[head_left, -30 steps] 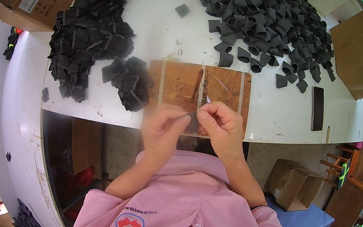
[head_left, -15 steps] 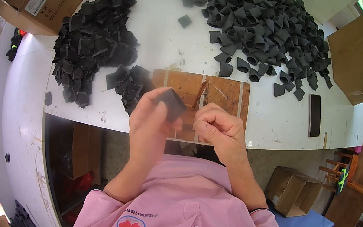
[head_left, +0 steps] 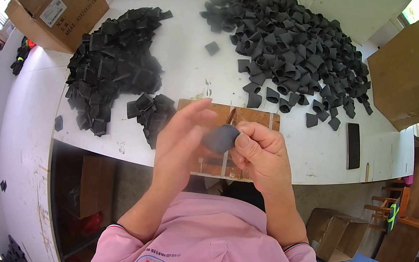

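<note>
A small dark grey fabric sleeve (head_left: pixel 222 138) is held up above the near edge of the table. My right hand (head_left: pixel 263 152) pinches its right side between thumb and fingers. Beside its left side is my left hand (head_left: pixel 183 135), fingers stretched apart and somewhat blurred; whether it still touches the sleeve is hard to make out. Beneath both hands lies a worn brown wooden board (head_left: pixel 260 118) with pale strips across it. A small heap of flat black pieces (head_left: pixel 149 114) sits just left of the board.
A larger pile of flat black pieces (head_left: pixel 113 68) lies at left, and a big heap of open dark sleeves (head_left: pixel 292 51) at the back right. Cardboard boxes (head_left: pixel 58 0) stand at both far corners. A dark phone-like slab (head_left: pixel 353 146) lies at right. One loose piece (head_left: pixel 211 48) lies mid-table.
The sleeve has passed from my left hand to my right hand's pinch, moving slightly right. My left fingers have spread off it. The view has shifted a little.
</note>
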A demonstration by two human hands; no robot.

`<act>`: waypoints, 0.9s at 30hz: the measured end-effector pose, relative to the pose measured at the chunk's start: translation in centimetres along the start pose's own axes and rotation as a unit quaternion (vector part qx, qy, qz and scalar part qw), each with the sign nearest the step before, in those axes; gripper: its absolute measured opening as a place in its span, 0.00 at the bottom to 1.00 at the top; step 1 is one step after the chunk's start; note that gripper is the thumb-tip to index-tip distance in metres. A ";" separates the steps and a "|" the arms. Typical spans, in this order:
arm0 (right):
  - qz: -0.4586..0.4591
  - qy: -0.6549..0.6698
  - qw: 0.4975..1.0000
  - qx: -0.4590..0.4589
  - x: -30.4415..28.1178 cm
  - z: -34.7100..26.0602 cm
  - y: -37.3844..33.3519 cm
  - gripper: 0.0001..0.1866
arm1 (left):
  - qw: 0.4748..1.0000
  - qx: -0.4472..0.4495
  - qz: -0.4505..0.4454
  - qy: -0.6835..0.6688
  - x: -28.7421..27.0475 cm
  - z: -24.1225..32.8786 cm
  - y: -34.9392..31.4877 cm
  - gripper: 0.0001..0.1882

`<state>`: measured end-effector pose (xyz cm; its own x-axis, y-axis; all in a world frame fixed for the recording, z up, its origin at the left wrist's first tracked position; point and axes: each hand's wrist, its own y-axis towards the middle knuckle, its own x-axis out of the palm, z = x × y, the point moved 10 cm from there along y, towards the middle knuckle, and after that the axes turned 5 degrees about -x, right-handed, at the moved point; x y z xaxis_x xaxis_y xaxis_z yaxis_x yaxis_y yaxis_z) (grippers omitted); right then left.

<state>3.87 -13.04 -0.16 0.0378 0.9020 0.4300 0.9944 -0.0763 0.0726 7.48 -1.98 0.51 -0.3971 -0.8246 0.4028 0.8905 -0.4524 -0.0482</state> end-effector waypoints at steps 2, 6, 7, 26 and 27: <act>0.011 0.046 0.999 0.013 0.0 -0.5 0.4 0.09 | 0.997 0.056 -0.059 -0.012 0.9 1.3 0.3 0.24; 0.053 0.096 0.993 0.034 0.0 -1.1 1.2 0.09 | 0.974 0.195 -0.071 0.088 2.4 4.0 -0.4 0.22; 0.050 0.094 0.994 0.029 0.2 -1.2 1.5 0.09 | 0.950 0.244 -0.032 0.191 2.4 4.5 -0.6 0.19; 0.080 0.004 0.996 -0.029 -0.4 -3.0 2.4 0.08 | 0.948 0.229 0.069 0.212 0.5 8.4 1.7 0.07; 0.103 -0.004 0.994 -0.029 -1.2 -2.7 2.1 0.08 | 0.948 0.228 0.071 0.212 0.3 8.1 1.7 0.07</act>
<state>5.69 -15.40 1.94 0.2404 0.8681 0.4344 0.9583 -0.2836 0.0364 10.68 -0.26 7.97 -0.2331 -0.9724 0.0128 0.9069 -0.2126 0.3637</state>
